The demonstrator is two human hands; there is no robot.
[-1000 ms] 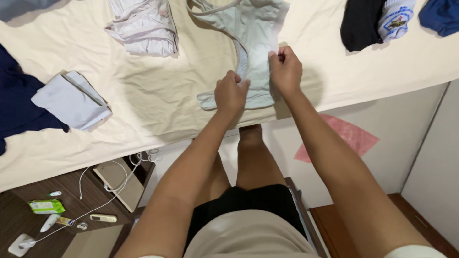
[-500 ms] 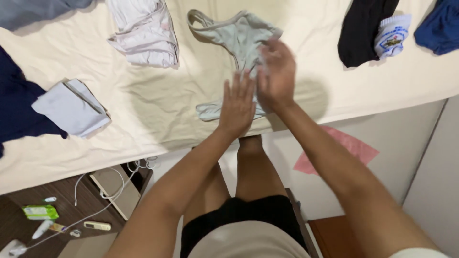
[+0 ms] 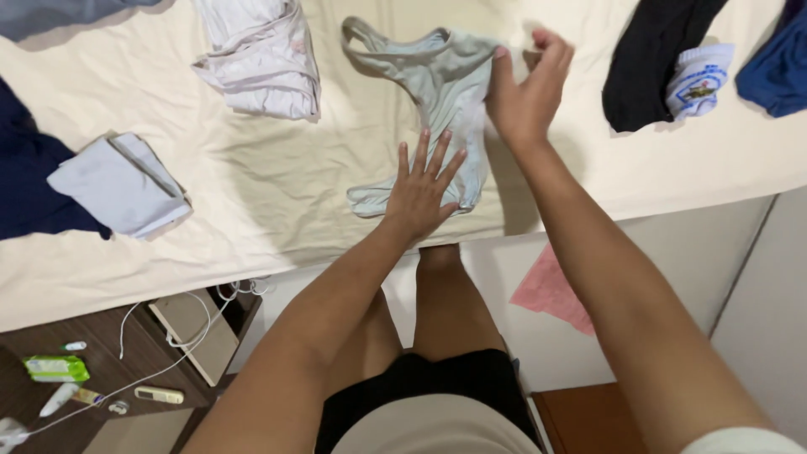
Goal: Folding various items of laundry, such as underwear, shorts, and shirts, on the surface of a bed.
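A pale grey-green undergarment lies spread on the cream bedsheet. My left hand rests flat on its lower part, fingers spread, holding nothing. My right hand is raised at the garment's right edge, fingers curled and apart, touching or just above the cloth; I cannot tell whether it pinches the fabric.
On the bed lie a pale pink folded garment, a folded light blue cloth on dark navy fabric, a black garment, a white sock and a blue cloth. A bedside table with cables and small items stands lower left.
Both hands let go of the garment's lower edge. The left hand flattened on the cloth; the right hand swept up and to the right along the garment.
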